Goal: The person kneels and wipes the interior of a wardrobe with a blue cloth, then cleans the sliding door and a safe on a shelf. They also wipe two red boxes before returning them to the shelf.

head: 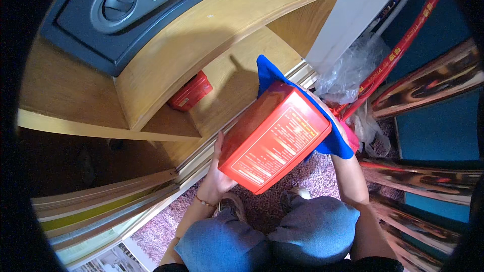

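A red rectangular box [280, 139] with printed writing on its side is held up, tilted, above my knees. My left hand [223, 175] supports its lower left end. On the far side, my right hand [334, 119] presses a blue cloth [270, 71] against the box's right end; most of those fingers are hidden by cloth and box. Beyond the box, a wooden shelf compartment [242, 71] holds a smaller red case [191, 90], partly covered by the board above it.
A dark safe [83, 26] with a keypad and knob sits on the upper shelf [211, 19]. At right are crumpled clear plastic bags [351, 64], a red pole [401, 49] and shiny copper-coloured bars [435, 83]. Purple shaggy carpet [155, 226] covers the floor.
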{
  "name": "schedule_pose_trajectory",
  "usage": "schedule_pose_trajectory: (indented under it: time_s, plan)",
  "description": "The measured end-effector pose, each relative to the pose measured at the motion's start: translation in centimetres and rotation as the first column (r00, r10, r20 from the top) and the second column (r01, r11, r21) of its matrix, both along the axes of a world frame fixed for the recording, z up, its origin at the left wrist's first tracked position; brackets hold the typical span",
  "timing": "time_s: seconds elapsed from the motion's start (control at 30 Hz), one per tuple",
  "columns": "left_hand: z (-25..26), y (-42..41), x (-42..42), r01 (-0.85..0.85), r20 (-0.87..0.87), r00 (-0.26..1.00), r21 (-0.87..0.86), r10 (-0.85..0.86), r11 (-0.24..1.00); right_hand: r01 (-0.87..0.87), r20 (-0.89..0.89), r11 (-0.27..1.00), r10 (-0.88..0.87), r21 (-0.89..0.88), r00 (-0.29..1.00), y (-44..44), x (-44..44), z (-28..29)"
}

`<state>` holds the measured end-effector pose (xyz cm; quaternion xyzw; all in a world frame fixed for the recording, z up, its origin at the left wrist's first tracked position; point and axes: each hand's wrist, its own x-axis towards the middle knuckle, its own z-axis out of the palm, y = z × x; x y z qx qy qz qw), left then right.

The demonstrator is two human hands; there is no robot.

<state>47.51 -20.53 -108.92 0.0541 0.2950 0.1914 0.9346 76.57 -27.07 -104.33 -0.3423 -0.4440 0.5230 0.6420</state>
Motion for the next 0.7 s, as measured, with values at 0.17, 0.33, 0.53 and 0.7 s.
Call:
schedule_pose_trajectory:
  time_s: [0.17,0.33,0.53,0.7]
  plan:
    - [0.4,0.2,-1.2,0.312,-0.031,0.947,0.329,-0.320,0.891,0.043,-0.036,0.986,-0.050,-0.163,0.998,-0.6,0.5,-0.4]
    - [-2.3,1.1,-2.9,0.553,-0.581,0.814,0.767,-0.014,0.326,0.138,-0.116,0.912,-0.196,-0.386,0.974,-0.1,-1.2,-2.4]
    - [0.5,2.7,-0.6,0.140,-0.193,0.978,0.886,0.076,0.443,0.213,-0.139,0.856,-0.310,-0.472,0.940,0.2,-3.4,-3.7]
    - [-5.4,3.2,-4.9,0.118,-0.089,0.993,0.781,-0.078,0.613,0.224,-0.090,0.852,-0.299,-0.473,0.950,-0.2,-3.7,-3.0]
